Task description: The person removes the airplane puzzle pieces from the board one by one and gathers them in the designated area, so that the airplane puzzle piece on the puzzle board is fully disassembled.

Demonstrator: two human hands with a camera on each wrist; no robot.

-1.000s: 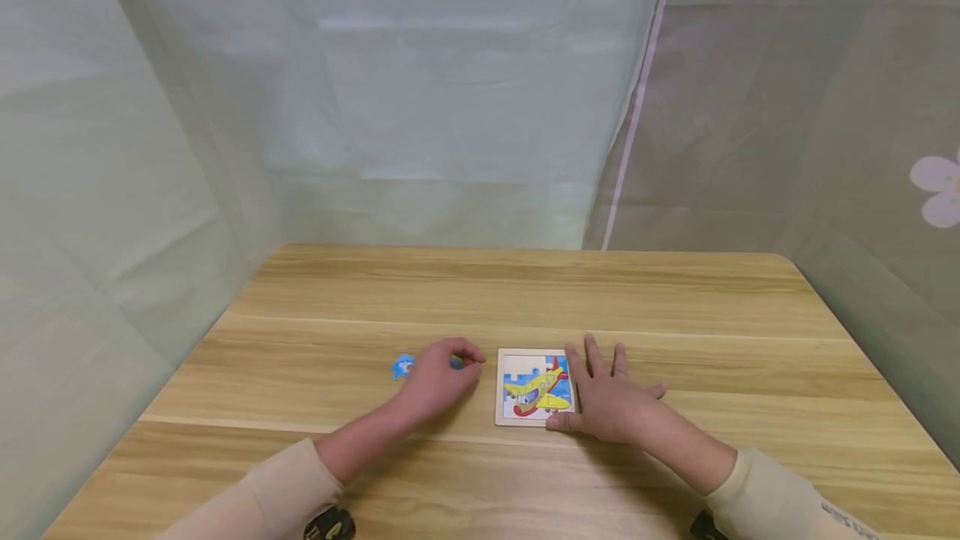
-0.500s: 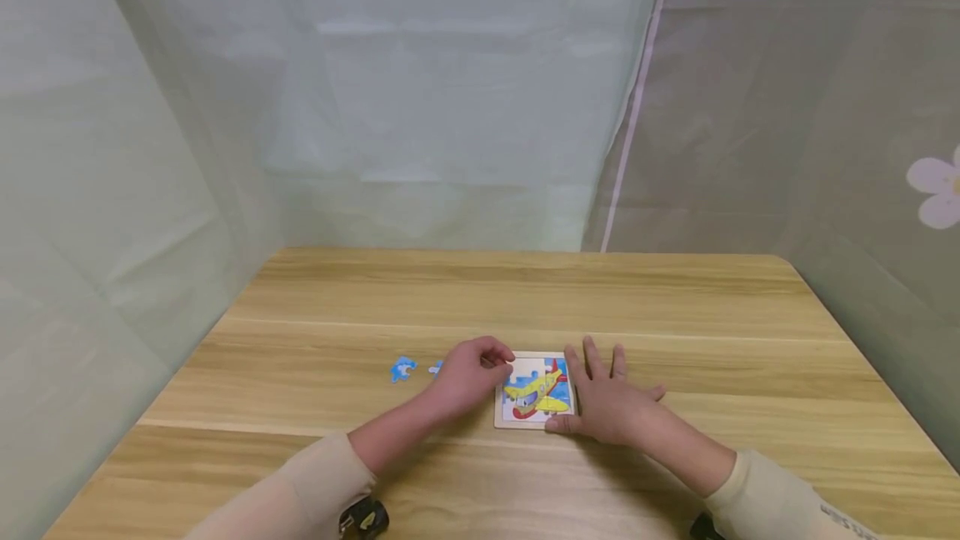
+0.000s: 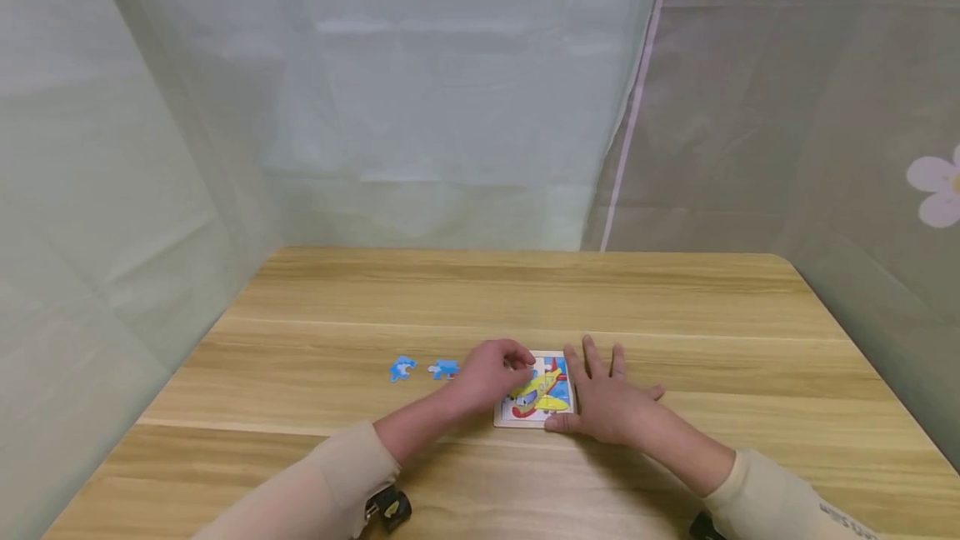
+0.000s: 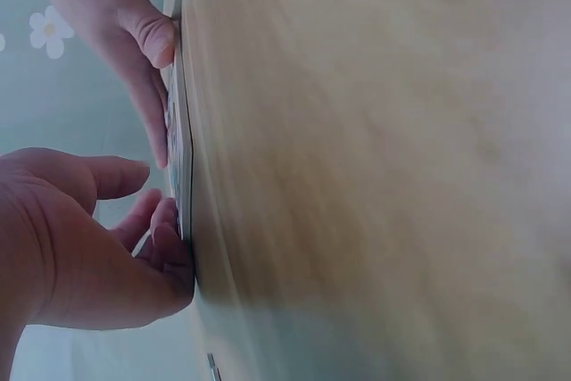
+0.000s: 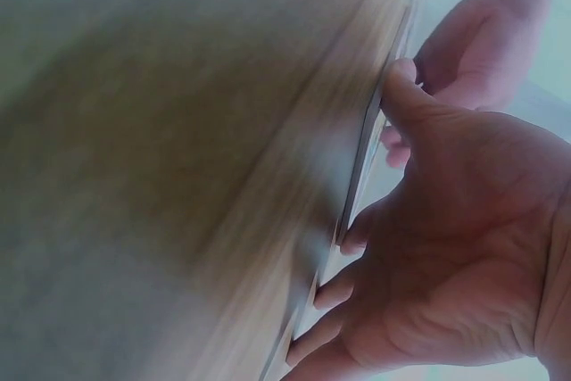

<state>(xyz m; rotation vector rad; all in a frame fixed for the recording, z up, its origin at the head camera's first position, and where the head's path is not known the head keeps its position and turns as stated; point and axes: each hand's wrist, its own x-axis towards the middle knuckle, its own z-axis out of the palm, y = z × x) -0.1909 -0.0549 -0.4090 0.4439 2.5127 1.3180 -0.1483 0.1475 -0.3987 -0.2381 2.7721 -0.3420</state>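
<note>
Grip unclear: left hand [image 3: 491, 374] curls over airplane jigsaw [image 3: 555, 401]; right hand [image 3: 606, 401] spread against wooden frame [image 3: 521, 424]. Best align before pressing.

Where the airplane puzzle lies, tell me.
In the head view, the airplane puzzle lies on the table, left hand at its left side, right hand opposite.

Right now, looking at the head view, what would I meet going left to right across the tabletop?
A blue puzzle piece, a second blue piece, the left hand, the puzzle tray partly covered by both hands, then the right hand.
</note>
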